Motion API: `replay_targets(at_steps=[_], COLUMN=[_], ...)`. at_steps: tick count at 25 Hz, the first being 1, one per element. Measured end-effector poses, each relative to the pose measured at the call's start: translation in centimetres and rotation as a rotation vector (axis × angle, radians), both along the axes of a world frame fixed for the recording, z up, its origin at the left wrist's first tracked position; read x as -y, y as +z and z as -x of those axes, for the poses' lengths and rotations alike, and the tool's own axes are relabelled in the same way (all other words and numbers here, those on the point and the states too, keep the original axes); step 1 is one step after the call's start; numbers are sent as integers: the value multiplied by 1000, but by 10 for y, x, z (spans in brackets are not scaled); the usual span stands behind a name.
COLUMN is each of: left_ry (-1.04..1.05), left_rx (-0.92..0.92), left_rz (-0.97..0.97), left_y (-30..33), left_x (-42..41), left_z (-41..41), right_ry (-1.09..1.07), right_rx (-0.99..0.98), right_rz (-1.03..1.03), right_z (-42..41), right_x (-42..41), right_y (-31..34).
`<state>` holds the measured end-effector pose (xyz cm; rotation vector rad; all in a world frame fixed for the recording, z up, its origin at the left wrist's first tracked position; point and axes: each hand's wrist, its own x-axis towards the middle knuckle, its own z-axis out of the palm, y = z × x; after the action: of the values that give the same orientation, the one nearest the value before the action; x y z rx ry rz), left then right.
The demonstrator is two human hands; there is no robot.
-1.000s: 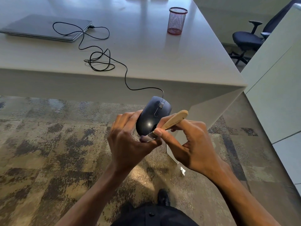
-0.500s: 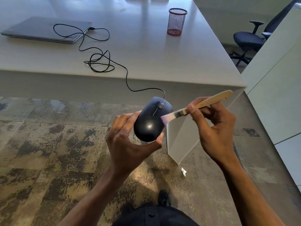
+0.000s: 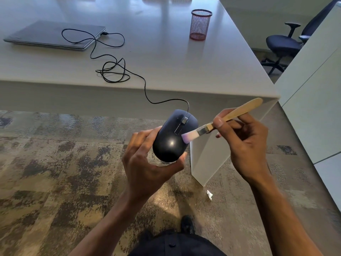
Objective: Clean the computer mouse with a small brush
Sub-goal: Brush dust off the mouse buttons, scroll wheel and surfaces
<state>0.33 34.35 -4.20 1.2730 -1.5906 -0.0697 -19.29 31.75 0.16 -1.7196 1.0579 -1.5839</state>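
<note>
My left hand point(image 3: 147, 163) grips a black wired computer mouse point(image 3: 171, 139) from below and the left, top side up, in front of the desk edge. My right hand point(image 3: 243, 141) pinches a small brush point(image 3: 221, 122) with a pale wooden handle and a metal ferrule. Its white and purple bristles touch the right side of the mouse, just below the scroll wheel. The mouse's black cable point(image 3: 114, 71) runs up over the desk edge, coils, and plugs into a closed grey laptop point(image 3: 53, 35).
A white desk point(image 3: 184, 67) fills the upper frame, with a red mesh pen cup point(image 3: 200, 24) at the back. A dark office chair point(image 3: 284, 45) and a white partition point(image 3: 317, 89) stand to the right. A paper scrap point(image 3: 209, 194) lies on the patterned carpet.
My right hand lifted the brush from the mouse's lower end, swung out to the right, and now the bristles rest on the mouse's right side. The left hand kept its hold.
</note>
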Motion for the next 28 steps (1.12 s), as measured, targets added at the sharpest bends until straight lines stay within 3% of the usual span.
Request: replay_targets(at_steps=[6, 11, 28], left_ry=[-25, -31, -18], left_rx=[-7, 23, 53], left_rz=[30, 70, 70], left_y=[-1, -4, -7], left_x=[-2, -3, -4], left_z=[0, 1, 3], right_ry=[-262, -128, -127], right_rx=[-3, 96, 126], right_rz=[7, -9, -44], right_z=[3, -6, -4], right_x=[12, 1, -7], right_y=[5, 5, 4])
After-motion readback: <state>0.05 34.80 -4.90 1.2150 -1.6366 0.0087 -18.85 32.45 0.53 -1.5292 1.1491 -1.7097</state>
